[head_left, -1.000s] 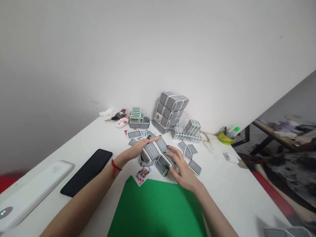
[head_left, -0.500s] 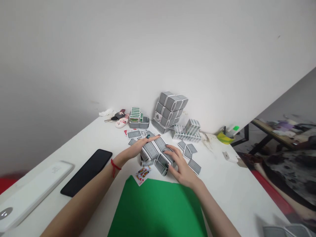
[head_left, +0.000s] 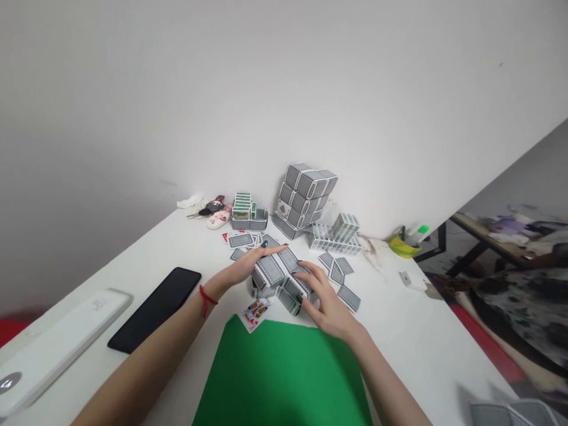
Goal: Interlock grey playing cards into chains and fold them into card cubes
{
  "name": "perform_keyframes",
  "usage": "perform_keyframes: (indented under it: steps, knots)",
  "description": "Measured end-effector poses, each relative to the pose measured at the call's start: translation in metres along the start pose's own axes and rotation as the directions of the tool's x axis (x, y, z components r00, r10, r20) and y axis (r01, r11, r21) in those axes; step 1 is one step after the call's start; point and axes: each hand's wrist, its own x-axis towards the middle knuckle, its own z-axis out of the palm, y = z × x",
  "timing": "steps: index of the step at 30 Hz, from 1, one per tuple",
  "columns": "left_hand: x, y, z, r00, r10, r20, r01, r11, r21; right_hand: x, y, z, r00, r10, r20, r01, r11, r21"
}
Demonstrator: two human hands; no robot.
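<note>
White tabletop [head_left: 190, 245], both hands [head_left: 243, 267] [head_left: 327, 303] half-open against opposite sides of a card structure [head_left: 271, 270]

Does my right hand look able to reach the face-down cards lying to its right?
Likely yes: nothing visible blocks the right hand from those face-down cards, though it would probably have to leave the folded cards it's touching.

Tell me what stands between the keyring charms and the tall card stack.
Head view: a low gray tray, with green-and-white blocks in it.
</note>
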Motion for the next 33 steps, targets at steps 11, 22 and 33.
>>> perform_keyframes:
  steps: [11,22,33]
  knots:
    - [-0.001,-0.003,-0.002,0.999,-0.017,-0.027,0.016,0.999,-0.036,0.003,0.002,0.003,1.000,-0.019,0.002,0.019,1.000,-0.002]
    - [0.004,-0.023,-0.001,0.964,-0.093,-0.247,0.054,0.986,-0.158,0.006,-0.001,0.015,0.998,-0.012,-0.064,0.008,0.999,-0.052]
    - [-0.054,0.000,0.014,0.755,0.400,-0.521,-0.051,0.826,0.561,0.006,-0.003,0.015,0.996,-0.015,-0.090,0.012,0.999,-0.036]
